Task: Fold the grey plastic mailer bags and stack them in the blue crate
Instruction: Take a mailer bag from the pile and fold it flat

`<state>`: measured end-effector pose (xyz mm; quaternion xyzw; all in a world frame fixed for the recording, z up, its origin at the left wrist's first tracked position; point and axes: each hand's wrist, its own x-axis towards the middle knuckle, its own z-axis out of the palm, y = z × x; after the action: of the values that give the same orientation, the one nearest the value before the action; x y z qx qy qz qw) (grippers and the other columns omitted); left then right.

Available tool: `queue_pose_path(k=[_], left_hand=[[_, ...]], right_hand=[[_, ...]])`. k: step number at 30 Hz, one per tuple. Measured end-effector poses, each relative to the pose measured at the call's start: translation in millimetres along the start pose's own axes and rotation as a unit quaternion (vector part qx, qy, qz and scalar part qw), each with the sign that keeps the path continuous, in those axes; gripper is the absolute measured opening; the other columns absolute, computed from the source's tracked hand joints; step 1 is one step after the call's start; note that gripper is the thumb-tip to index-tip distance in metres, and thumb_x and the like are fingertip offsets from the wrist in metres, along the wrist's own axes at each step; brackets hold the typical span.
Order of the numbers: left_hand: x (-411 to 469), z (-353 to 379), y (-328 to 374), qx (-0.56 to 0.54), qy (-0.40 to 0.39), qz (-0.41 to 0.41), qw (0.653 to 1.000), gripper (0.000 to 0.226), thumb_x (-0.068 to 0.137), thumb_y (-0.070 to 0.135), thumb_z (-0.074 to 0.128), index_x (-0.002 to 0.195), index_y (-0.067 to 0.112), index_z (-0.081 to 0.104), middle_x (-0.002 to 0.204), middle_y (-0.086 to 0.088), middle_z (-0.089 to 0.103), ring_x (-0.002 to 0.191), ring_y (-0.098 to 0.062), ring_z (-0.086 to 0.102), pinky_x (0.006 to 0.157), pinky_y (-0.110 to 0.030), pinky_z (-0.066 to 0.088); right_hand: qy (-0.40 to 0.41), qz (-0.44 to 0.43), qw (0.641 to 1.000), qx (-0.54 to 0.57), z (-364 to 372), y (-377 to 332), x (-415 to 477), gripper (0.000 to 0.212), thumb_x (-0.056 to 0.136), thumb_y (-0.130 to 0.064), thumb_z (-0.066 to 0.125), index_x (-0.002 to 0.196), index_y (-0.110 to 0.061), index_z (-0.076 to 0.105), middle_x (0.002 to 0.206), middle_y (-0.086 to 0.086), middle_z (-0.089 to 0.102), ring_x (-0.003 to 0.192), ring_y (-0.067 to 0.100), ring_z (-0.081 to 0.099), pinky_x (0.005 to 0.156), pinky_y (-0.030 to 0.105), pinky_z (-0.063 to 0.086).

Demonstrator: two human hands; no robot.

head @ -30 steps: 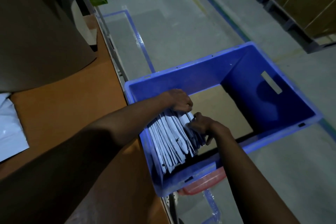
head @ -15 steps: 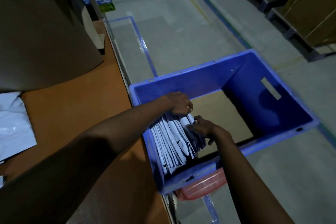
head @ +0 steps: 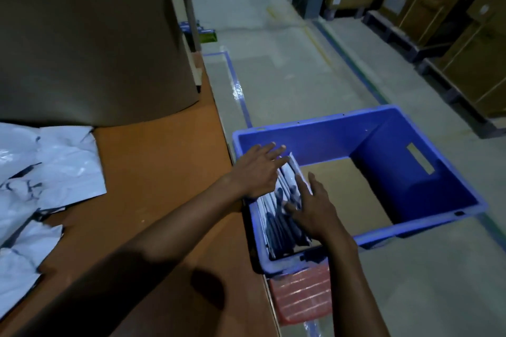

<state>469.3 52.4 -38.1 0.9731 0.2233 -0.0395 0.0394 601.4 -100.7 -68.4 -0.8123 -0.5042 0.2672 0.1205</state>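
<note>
The row of folded grey plastic mailer bags (head: 287,183) is standing on edge against the left wall of the blue plastic crate (head: 328,119), just beside the orange-brown counter (head: 164,172). The left hand (head: 257,169) is hovering at the row's top, fingers straight and spread. The right hand (head: 315,208) is resting flat on the bags with fingers extended, gripping nothing. Loose unfolded grey mailers (head: 41,172) are lying on the counter.
</note>
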Motion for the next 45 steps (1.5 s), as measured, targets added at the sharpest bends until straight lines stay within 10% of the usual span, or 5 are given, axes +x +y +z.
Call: queue_pose_path(k=[9,16,24,38,45], left_hand=[[-171,-19,-44,-0.111,0.152,-0.217,0.958,0.049,0.108,0.029,0.043,0.156,0.023,0.041,0.168,-0.002,0.029,0.157,-0.022,0.017,0.125,-0.047,0.012],[-293,-5,-71,-0.065,0.346,-0.384,0.853,0.032,0.097,0.02,0.055,0.125,0.021,0.069,0.127,0.002,0.068,0.121,-0.024,0.057,0.096,-0.046,0.042],[-338,46,-140,-0.065,0.317,-0.529,0.784,0.035,0.084,0.018,0.054,0.114,0.02,0.073,0.112,-0.001,0.071,0.109,-0.03,0.059,0.085,-0.047,0.044],[-322,78,-191,0.044,0.391,-0.463,0.794,0.053,0.056,-0.007,0.06,0.099,0.018,0.079,0.106,-0.002,0.073,0.1,-0.031,0.061,0.084,-0.039,0.031],[-295,70,-168,-0.042,0.395,-0.383,0.834,0.048,0.079,0.001,0.067,0.12,0.025,0.075,0.132,-0.001,0.064,0.122,-0.027,0.055,0.09,-0.037,0.034]], right_hand=[[0.173,-0.233,0.956,0.04,29,-108,-35,0.061,0.096,-0.047,0.054,0.151,-0.021,0.051,0.166,0.013,0.031,0.151,0.036,0.028,0.119,0.048,0.026],[0.091,-0.378,0.921,0.037,79,-213,-33,0.05,0.102,-0.037,0.059,0.152,-0.032,0.049,0.162,-0.001,0.034,0.145,0.022,0.033,0.104,0.039,0.041],[0.021,-0.416,0.905,0.091,159,-309,22,0.041,0.096,-0.016,0.065,0.137,-0.022,0.065,0.141,0.002,0.056,0.132,0.021,0.052,0.105,0.04,0.05],[0.143,-0.471,0.869,0.04,212,-336,82,0.027,0.086,0.003,0.07,0.104,-0.015,0.079,0.099,0.0,0.071,0.093,0.028,0.057,0.064,0.043,0.05],[0.201,-0.384,0.876,0.212,148,-251,34,0.044,0.08,0.024,0.06,0.101,-0.009,0.079,0.115,0.001,0.071,0.109,0.021,0.064,0.09,0.03,0.053]])
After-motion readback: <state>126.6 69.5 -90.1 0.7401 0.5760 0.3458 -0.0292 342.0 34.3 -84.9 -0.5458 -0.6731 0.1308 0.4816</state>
